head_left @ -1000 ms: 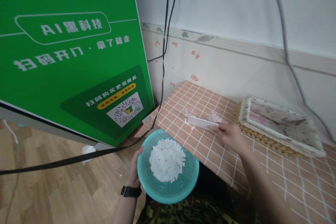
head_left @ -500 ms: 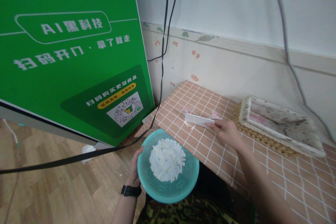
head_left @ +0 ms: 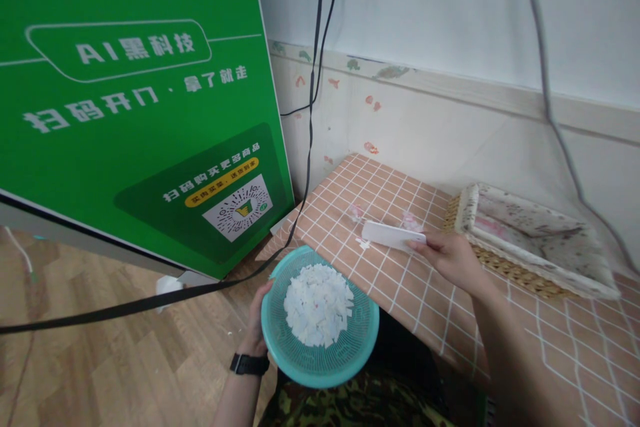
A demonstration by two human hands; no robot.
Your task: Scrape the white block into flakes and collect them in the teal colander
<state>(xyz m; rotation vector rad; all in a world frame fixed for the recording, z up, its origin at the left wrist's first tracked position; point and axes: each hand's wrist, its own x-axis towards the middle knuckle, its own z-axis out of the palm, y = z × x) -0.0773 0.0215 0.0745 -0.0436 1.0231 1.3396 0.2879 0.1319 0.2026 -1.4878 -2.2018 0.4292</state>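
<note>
My left hand (head_left: 259, 320), with a black watch on its wrist, grips the left rim of a teal plastic colander (head_left: 320, 373) beside the table's edge. A heap of small white scraps (head_left: 319, 305), paper-like, lies in the colander. My right hand (head_left: 453, 259) is closed on the right end of a flat white strip (head_left: 390, 234) with a rounded end, which looks like a scraper. It is held low over the table, and I cannot tell whether it touches the cloth. By its left end lie a few loose white scraps (head_left: 363, 243).
A checked brown cloth covers the table (head_left: 425, 307). A cloth-lined wicker basket (head_left: 540, 240) stands against the wall. Crumpled pinkish clear bits (head_left: 411, 221) lie behind the strip. A green cabinet (head_left: 150, 113) rises on the left, and a black strap (head_left: 200, 290) crosses in front of it.
My right hand has moved right and slightly nearer with the white strip. The loose scraps by its end have shifted slightly right and nearer. My left hand and the colander stay put.
</note>
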